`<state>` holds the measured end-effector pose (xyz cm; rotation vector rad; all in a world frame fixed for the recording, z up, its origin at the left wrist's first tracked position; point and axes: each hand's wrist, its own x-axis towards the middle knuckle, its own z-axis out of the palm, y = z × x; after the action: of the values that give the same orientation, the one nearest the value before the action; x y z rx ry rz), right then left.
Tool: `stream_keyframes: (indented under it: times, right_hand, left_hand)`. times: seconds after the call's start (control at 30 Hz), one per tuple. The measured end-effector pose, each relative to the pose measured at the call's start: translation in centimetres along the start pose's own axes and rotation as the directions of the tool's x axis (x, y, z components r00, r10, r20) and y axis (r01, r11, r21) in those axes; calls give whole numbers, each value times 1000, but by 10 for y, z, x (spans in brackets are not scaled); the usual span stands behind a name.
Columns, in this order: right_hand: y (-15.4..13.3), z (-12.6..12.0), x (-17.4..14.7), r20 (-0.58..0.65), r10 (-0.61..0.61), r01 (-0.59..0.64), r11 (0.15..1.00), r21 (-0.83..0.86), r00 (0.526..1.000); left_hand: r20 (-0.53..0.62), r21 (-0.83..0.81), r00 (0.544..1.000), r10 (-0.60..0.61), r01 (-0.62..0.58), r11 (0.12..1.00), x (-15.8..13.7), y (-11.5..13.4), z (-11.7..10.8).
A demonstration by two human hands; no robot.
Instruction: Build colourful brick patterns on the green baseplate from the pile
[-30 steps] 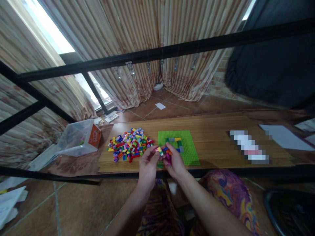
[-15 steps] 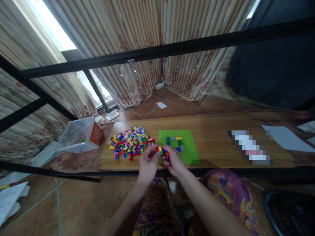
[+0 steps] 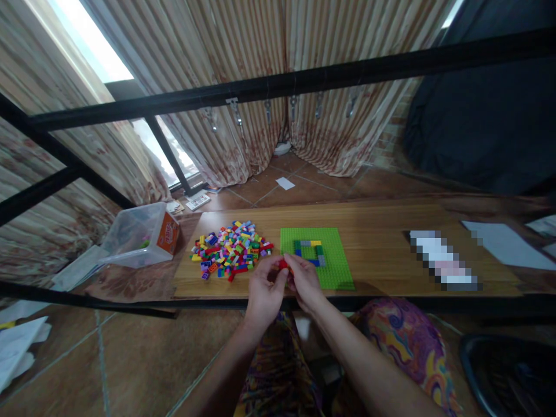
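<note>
My left hand (image 3: 266, 284) and my right hand (image 3: 306, 281) meet over the near left edge of a green baseplate (image 3: 339, 260). Between their fingertips shows a small red toy brick (image 3: 283, 264), pinched from both sides; other bricks in the fingers are mostly hidden. On the baseplate stands a square outline of bricks (image 3: 320, 252) in blue, green, grey and yellow, its near left corner covered by my right hand. Left of my hands lies a heap of loose, many-coloured bricks (image 3: 237, 249).
A clear plastic box (image 3: 134, 240) with an orange label stands left of the wooden board (image 3: 377, 243). A blurred-out item (image 3: 443, 260) and white paper (image 3: 508, 243) lie to the right. A black metal bar (image 3: 269, 87) crosses beyond the board.
My hands have drawn together, the fingertips now meeting around the red brick. The yellow piece and the darker bricks seen in my fingers before are now hidden.
</note>
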<state>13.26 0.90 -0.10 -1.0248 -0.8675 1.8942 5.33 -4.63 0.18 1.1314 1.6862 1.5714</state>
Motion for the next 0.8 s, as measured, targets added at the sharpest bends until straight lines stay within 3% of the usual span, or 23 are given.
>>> stream_keyframes:
  times: [0.13,0.27,0.43,0.53,0.6,0.7,0.8]
  right_hand:
    - [5,0,1,-36,-51,51,999,-4,998]
    - [12,2,2,-91,-218,217,976,-21,972]
    - [15,5,3,-210,-237,249,968,34,949]
    - [12,6,5,-224,-153,187,972,139,963]
    - [9,5,7,-193,-39,83,970,226,980]
    - [5,3,12,-92,116,-84,950,300,989]
    - [3,5,17,23,177,-175,932,316,984]
  left_hand:
    - [-9,121,998,55,-53,991,0,3,0]
    - [-50,247,984,173,-156,956,-2,5,5]
    - [-108,206,974,199,-174,963,-3,0,16]
    - [-118,96,982,150,-139,986,-1,-1,21]
    - [-90,-50,994,59,-63,997,2,-2,23]
    - [-26,-292,995,-95,84,953,7,-6,21]
    - [-73,-404,981,-178,134,905,13,-9,15]
